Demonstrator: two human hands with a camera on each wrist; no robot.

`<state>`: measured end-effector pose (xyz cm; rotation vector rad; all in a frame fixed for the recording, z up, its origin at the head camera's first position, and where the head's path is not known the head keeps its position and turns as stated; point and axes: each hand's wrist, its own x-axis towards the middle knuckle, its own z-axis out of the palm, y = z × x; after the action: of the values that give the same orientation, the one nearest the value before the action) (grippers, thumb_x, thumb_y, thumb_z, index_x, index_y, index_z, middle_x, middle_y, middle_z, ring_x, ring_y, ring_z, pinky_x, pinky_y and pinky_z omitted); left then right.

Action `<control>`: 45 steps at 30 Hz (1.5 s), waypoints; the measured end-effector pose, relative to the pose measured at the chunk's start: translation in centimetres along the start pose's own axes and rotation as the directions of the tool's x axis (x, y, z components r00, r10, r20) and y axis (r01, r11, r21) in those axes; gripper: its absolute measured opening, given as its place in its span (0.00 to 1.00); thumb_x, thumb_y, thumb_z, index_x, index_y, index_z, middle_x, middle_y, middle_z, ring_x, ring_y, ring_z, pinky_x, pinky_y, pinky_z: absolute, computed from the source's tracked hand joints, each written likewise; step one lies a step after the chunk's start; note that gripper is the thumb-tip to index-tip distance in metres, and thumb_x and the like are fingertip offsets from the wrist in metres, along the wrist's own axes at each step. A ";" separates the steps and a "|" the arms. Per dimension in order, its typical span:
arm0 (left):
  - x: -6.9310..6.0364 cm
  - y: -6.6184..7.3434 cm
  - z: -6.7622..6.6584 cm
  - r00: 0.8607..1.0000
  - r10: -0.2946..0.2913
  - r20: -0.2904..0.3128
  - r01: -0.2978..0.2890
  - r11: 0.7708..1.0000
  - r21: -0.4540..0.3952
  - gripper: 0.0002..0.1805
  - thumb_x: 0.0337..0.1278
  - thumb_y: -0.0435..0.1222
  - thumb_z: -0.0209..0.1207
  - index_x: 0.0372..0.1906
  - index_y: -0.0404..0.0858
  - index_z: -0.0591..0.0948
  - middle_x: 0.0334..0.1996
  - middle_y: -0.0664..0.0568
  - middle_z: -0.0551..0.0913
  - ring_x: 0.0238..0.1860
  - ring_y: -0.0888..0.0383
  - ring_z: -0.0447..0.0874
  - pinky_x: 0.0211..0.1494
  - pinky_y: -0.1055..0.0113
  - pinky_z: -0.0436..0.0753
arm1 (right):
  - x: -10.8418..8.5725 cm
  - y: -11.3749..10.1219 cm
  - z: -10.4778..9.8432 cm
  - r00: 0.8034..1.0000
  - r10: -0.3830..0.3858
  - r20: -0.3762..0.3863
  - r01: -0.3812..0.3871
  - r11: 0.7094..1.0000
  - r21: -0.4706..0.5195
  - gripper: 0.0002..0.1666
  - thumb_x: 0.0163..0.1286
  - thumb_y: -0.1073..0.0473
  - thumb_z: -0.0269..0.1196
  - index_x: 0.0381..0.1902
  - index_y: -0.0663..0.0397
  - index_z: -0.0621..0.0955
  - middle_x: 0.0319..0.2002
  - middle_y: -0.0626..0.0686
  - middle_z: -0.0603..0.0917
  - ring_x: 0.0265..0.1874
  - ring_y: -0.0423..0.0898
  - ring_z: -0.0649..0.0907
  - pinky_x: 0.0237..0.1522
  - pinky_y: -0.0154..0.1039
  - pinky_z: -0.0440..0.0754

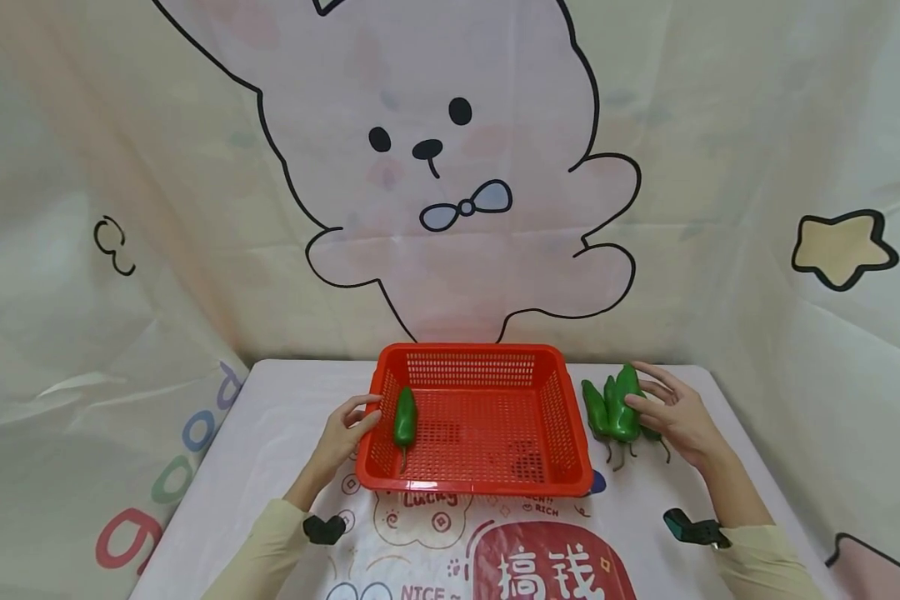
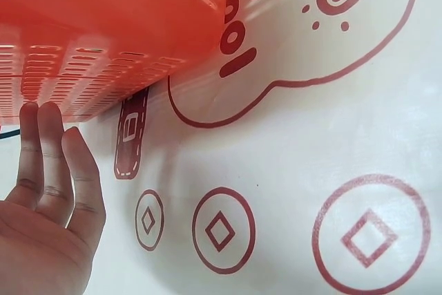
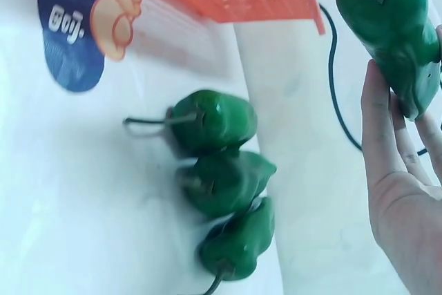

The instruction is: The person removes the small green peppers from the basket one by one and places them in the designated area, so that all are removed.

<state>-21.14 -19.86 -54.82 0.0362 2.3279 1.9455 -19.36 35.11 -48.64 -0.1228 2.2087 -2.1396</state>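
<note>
My right hand pinches a green chili pepper between thumb and fingers. In the right wrist view, the held pepper is raised off the table, and three more green peppers lie side by side below, stems pointing left. To the right of a red plastic basket, these peppers are partly hidden behind the held one and the hand. One green pepper lies inside the basket near its left wall. My left hand touches the basket's left rim; in the left wrist view, its fingers are extended against the slotted wall.
A white table cover with red printed drawings and lettering lies under everything. Behind the table hangs a pale curtain with a cartoon animal. A dark cable runs beyond the table edge in the right wrist view.
</note>
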 end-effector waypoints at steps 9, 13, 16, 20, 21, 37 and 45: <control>-0.1 0.1 0.0 1.000 -0.005 -0.003 0.005 1.000 0.007 0.22 0.70 0.40 0.63 0.66 0.44 0.77 0.53 0.37 0.78 0.46 0.38 0.84 0.40 0.52 0.88 | 0.1 1.6 -2.2 1.000 -0.004 -0.007 0.004 1.000 -0.029 0.38 0.73 0.69 0.64 0.76 0.54 0.65 0.55 0.47 0.79 0.47 0.40 0.85 0.44 0.37 0.85; -0.1 0.2 0.0 1.000 0.002 -0.005 -0.002 1.000 0.006 0.22 0.70 0.40 0.64 0.65 0.43 0.77 0.54 0.36 0.78 0.46 0.36 0.83 0.39 0.52 0.88 | 0.3 2.3 -3.5 1.000 -0.007 -0.004 0.007 0.999 -0.043 0.38 0.72 0.69 0.64 0.76 0.55 0.65 0.55 0.47 0.80 0.48 0.39 0.85 0.44 0.37 0.85; 0.0 0.1 0.0 1.000 -0.001 -0.002 0.001 1.000 0.010 0.22 0.70 0.40 0.63 0.65 0.43 0.77 0.54 0.37 0.78 0.47 0.36 0.83 0.40 0.52 0.88 | 0.4 2.7 -4.4 1.000 -0.002 -0.001 0.002 0.997 -0.078 0.37 0.73 0.68 0.64 0.76 0.56 0.65 0.55 0.48 0.79 0.48 0.38 0.84 0.45 0.36 0.85; 0.2 0.1 0.0 1.000 -0.004 -0.001 0.004 1.000 0.011 0.22 0.70 0.40 0.63 0.65 0.45 0.77 0.53 0.38 0.78 0.47 0.38 0.83 0.40 0.53 0.88 | 0.5 3.2 -5.5 1.000 -0.001 0.022 0.003 0.995 -0.101 0.37 0.74 0.68 0.63 0.76 0.56 0.64 0.57 0.49 0.77 0.49 0.37 0.83 0.46 0.35 0.84; 0.2 0.1 0.0 1.000 0.002 -0.001 -0.002 1.000 0.014 0.22 0.70 0.40 0.63 0.65 0.44 0.77 0.53 0.37 0.78 0.47 0.38 0.83 0.40 0.53 0.88 | 0.6 3.3 -5.8 1.000 -0.007 0.030 0.011 0.994 -0.107 0.36 0.74 0.68 0.63 0.76 0.57 0.65 0.57 0.49 0.77 0.50 0.37 0.83 0.46 0.35 0.84; -0.2 0.4 0.0 1.000 0.028 0.009 -0.028 0.999 0.016 0.22 0.71 0.40 0.62 0.66 0.41 0.76 0.54 0.36 0.77 0.47 0.37 0.84 0.39 0.52 0.88 | 0.1 3.8 -10.2 0.999 0.032 -0.003 -0.031 0.922 -0.385 0.34 0.75 0.59 0.64 0.73 0.63 0.66 0.63 0.59 0.73 0.49 0.31 0.80 0.45 0.34 0.84; -0.1 0.5 0.0 1.000 0.000 0.010 0.000 1.000 0.002 0.23 0.72 0.38 0.62 0.68 0.39 0.74 0.55 0.35 0.76 0.48 0.33 0.82 0.42 0.47 0.87 | 0.1 3.6 -11.6 0.997 0.066 -0.033 -0.074 0.851 -0.520 0.39 0.76 0.52 0.63 0.74 0.67 0.63 0.69 0.75 0.63 0.63 0.69 0.67 0.42 0.31 0.81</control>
<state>-21.04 -19.77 -54.32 0.0454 2.3235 1.9387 -20.71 46.76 -51.91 -0.0491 2.6955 -1.4501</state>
